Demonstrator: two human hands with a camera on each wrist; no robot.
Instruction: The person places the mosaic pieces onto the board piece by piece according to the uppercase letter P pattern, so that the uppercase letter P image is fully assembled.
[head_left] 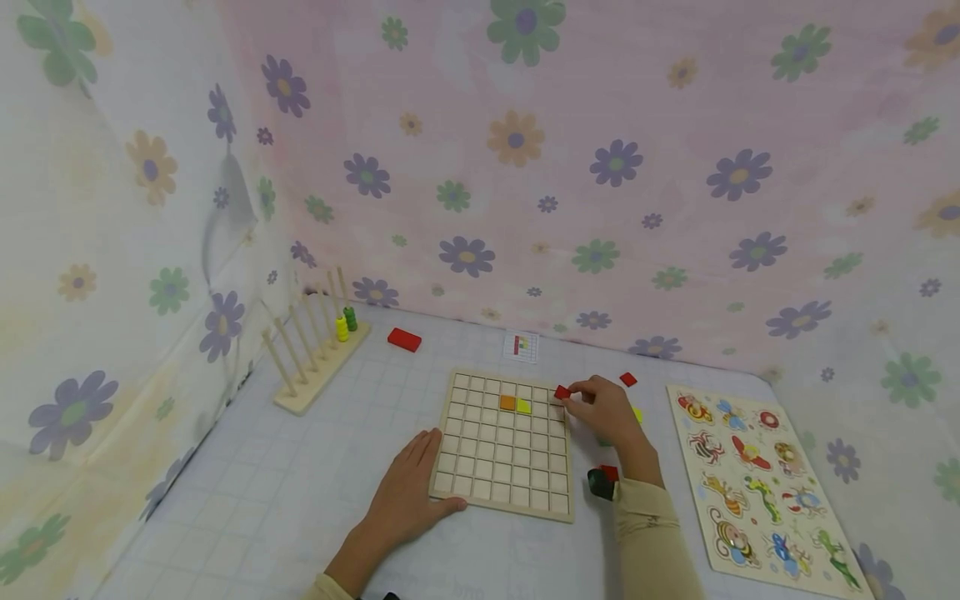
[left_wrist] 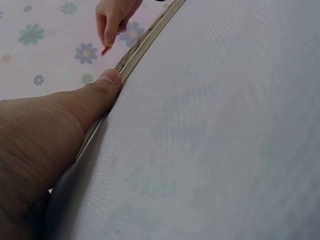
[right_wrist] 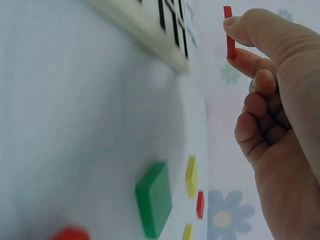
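Observation:
A wooden grid board (head_left: pixel 502 473) lies on the table, with an orange tile (head_left: pixel 507 403) and a yellow tile (head_left: pixel 524 406) side by side in its upper cells. My left hand (head_left: pixel 405 487) rests at the board's left side with fingers extended; its thumb (left_wrist: pixel 102 90) touches the edge near the lower left corner. Between thumb and index finger, my right hand (head_left: pixel 606 410) pinches a thin red square tile (head_left: pixel 562 392) over the upper right corner. In the right wrist view, that red tile (right_wrist: pixel 230 32) appears edge-on, raised off the table.
Right of the board lie a green block (right_wrist: pixel 155 200), a yellow piece (head_left: pixel 637 414) and red pieces (head_left: pixel 628 379), partly hidden by my arm. An insect puzzle (head_left: pixel 693 500) sits far right. Behind are a pattern card (head_left: pixel 521 346), a red block (head_left: pixel 404 339) and a peg stand (head_left: pixel 324 371).

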